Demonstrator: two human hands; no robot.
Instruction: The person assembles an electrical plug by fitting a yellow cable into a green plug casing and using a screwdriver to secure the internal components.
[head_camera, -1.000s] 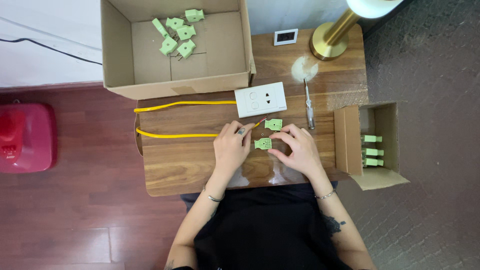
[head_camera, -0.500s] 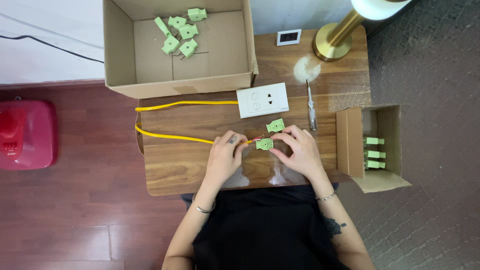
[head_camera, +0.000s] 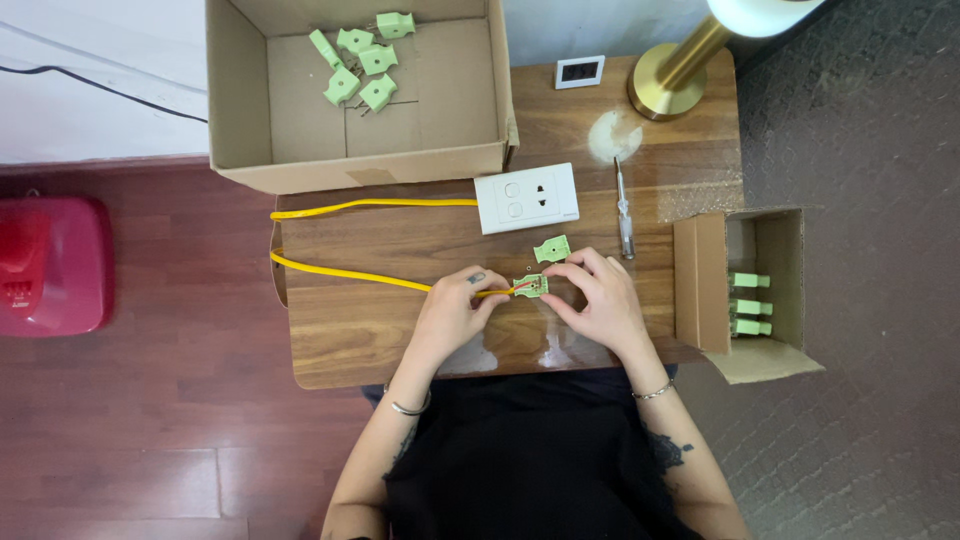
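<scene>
Dark wooden flooring surrounds a small wooden worktop (head_camera: 360, 330), seen from the head camera looking straight down; this is the only view.

On the worktop the left hand (head_camera: 452, 312) pinches the end of a yellow cable (head_camera: 350, 272) between thumb and fingertips, its grip closed on the cable. The right hand (head_camera: 598, 300) holds a small green connector (head_camera: 531, 286) with its fingertips, grip closed on it, just where the cable's end meets it. The connector lies low over the worktop, between the two hands. A second green piece (head_camera: 552, 249) lies just above it, near a white wall socket plate (head_camera: 527, 198) and a slim screwdriver (head_camera: 625, 212).

To do this well, I judge the right hand should keep the connector steady and level while the left feeds the wires in straight, close to the tip so they do not buckle.

A large cardboard box (head_camera: 240, 100) at the top holds several more green pieces; a smaller box (head_camera: 700, 280) at the right holds three. A brass lamp base (head_camera: 668, 92) and a red object (head_camera: 50, 265) on the floor stand apart.

How far the wires sit inside the connector is too small to tell; the fingers cover part of it. The lamp shade and the large box are cut off at the top edge.
</scene>
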